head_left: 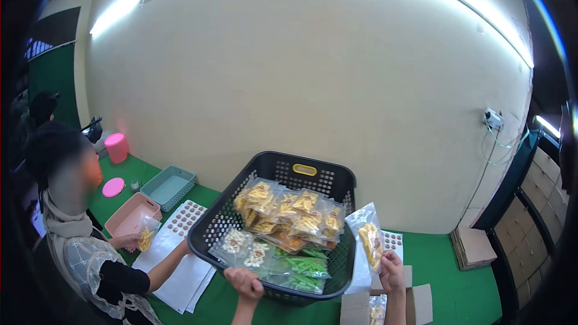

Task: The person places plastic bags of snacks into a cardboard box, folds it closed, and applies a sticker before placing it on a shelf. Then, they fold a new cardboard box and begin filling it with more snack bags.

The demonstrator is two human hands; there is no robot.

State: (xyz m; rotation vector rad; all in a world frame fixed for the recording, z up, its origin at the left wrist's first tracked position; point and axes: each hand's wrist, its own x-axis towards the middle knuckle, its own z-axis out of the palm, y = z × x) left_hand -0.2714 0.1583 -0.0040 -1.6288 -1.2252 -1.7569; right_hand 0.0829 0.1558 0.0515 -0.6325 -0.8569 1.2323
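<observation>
My left hand (244,283) is closed around the near rim of a black perforated plastic basket (208,232). Inside the basket are several clear packets of yellow stick snacks (289,207), packets of white snacks (245,250) and packets of green stick snacks (301,268). To the right of the basket, my right hand (392,272) pinches a clear snack packet (368,242) with yellow sticks, held upright. Below it stands an open cardboard box (419,304) with a similar packet (377,310) showing inside.
At left, a co-worker (78,247) holds a snack packet (147,235) over sheets of round stickers (185,219). Pink (133,213) and teal (168,188) baskets, a pink container (117,147) and its lid (113,187) sit on the green table (463,283). Folded cardboard (472,247) lies at right.
</observation>
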